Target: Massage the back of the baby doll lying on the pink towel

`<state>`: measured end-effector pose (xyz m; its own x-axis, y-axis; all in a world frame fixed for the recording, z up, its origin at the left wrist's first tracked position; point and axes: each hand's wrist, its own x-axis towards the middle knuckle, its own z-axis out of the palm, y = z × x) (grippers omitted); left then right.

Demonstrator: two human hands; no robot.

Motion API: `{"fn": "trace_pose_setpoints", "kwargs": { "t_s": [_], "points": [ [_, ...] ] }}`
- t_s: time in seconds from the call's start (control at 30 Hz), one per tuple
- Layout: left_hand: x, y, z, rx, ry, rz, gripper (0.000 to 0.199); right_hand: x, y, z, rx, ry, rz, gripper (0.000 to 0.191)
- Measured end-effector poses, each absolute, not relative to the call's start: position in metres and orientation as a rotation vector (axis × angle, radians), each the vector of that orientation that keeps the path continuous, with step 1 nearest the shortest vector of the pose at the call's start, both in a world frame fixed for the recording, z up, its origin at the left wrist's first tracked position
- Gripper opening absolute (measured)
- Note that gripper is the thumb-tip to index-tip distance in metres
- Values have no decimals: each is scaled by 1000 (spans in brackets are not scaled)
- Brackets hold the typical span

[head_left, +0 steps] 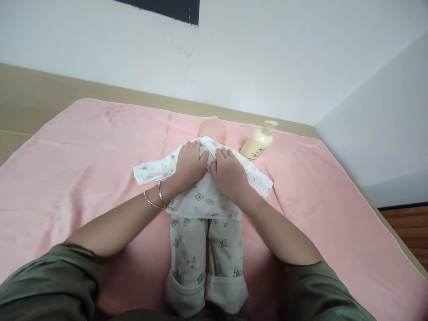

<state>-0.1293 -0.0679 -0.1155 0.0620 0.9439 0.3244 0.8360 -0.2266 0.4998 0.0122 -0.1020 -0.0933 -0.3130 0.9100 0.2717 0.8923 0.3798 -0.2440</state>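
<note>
Hands [229, 173] rest flattened, fingers extended, gripping nothing, on the shirt [203, 196] of the doll [212, 128] lying directly beneath them.

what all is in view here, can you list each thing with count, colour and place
doll: 1, pinkish head, lying on the blanket
shirt: 1, white with small prints, on the doll
trousers: 1 pair, white with small prints, below the shirt
pump bottle: 1, pale yellow, right of the doll's head
blanket: 1, pink, under the doll
tan surface: 1, under the blanket
wall: white, behind
dark patch: 1, top edge
wood-grain surface: brown, far right
bangles: apparently 2, silver, left wrist
sleeves: 2, dark green
left hand, right hand: 1 each, on the shirt's upper part
</note>
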Motion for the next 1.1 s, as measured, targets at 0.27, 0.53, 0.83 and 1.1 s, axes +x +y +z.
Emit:
{"fn": "trace_pose_setpoints", "kwargs": {
  "t_s": [0.27, 0.53, 0.83, 1.1],
  "points": [
    [-127, -70, -129, 2179, 1768, 1047, 47, 26, -59, -102, -1594, -2208, 179, 51],
    [-127, -68, -129, 2139, 1781, 1061, 44, 23, -66, -114, -1575, -2072, 171, 51],
    [-135, -55, -127, 2124, 1682, 980, 48, 11, -78, -113, -1591, -1964, 148, 48],
    [-134, -62, -116, 2231, 1696, 885, 33, 11, -96, -96, -1552, -2226, 124, 47]
  ]
}}
